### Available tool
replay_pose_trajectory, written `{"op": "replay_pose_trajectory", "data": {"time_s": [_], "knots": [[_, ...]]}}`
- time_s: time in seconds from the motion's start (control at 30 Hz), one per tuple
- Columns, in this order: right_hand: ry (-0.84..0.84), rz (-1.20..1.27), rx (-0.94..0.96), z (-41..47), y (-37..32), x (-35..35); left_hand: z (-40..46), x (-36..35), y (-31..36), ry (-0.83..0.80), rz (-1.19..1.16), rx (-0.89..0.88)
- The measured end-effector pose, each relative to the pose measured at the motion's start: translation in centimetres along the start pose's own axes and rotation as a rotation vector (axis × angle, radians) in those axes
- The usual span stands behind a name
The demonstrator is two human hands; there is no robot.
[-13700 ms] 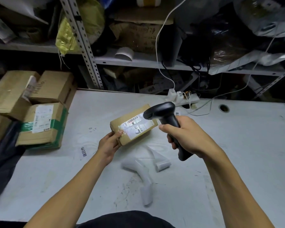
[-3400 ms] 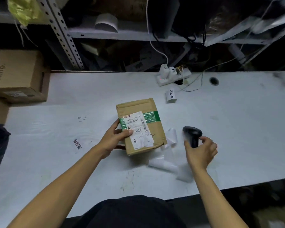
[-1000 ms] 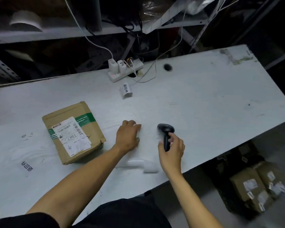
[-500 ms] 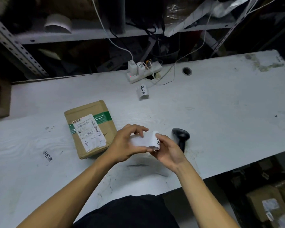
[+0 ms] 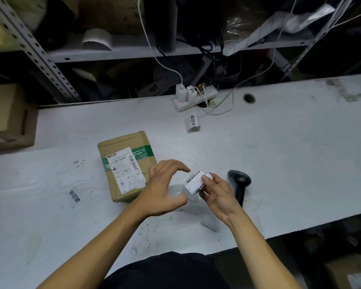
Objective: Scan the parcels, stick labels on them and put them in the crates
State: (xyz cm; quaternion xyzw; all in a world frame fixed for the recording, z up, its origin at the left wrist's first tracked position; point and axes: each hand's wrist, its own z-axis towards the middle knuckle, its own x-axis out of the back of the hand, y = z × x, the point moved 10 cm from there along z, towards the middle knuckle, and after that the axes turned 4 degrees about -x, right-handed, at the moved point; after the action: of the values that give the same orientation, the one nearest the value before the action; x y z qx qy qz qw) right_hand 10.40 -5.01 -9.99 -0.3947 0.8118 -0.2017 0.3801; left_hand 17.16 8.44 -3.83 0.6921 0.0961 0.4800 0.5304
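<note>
Cluttered shelves behind, white tabletop [image 5: 279,155] up front. Our right hand [image 5: 218,195] pinches a label strip [image 5: 194,182], left hand [image 5: 165,190] loose and empty. Parcel [image 5: 126,165] mid-frame looks unlabelled, not crated; scanner [image 5: 239,182] lies right.

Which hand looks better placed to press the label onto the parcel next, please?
Probably the left hand: it hovers open beside the parcel, while the right hand pinches the label strip.
</note>
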Motion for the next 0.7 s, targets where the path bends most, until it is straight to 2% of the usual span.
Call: {"op": "replay_pose_trajectory", "data": {"time_s": [0.3,0.4,0.43,0.5,0.57,0.63,0.67,0.7], "knots": [[0.012,-0.135,-0.004,0.8,0.8,0.5,-1.5,-2.7,-2.1,-0.044,-0.469,0.308],[-0.019,-0.168,-0.025,1.1,1.0,0.0,-2.1,-2.7,-2.7,-0.078,-0.527,0.382],[-0.031,-0.172,-0.027,1.2,1.0,-0.1,-2.2,-2.3,-3.2,-0.034,-0.557,0.424],[0.004,-0.186,-0.025,1.5,0.6,0.6,-2.8,-0.6,-4.7,0.173,-0.639,0.518],[0.143,-0.383,-0.014,1.5,-0.1,2.1,-3.5,2.2,-5.9,0.37,-0.552,0.518],[0.342,-0.705,0.016,0.8,-1.4,3.4,-4.1,4.0,-6.2,0.423,-0.451,0.464],[0.391,-0.773,0.041,0.5,-2.0,3.1,-4.3,4.4,-6.0,0.418,-0.436,0.438],[0.363,-0.767,0.038,0.5,-2.1,2.1,-4.5,4.7,-5.7,0.411,-0.417,0.407]]}}
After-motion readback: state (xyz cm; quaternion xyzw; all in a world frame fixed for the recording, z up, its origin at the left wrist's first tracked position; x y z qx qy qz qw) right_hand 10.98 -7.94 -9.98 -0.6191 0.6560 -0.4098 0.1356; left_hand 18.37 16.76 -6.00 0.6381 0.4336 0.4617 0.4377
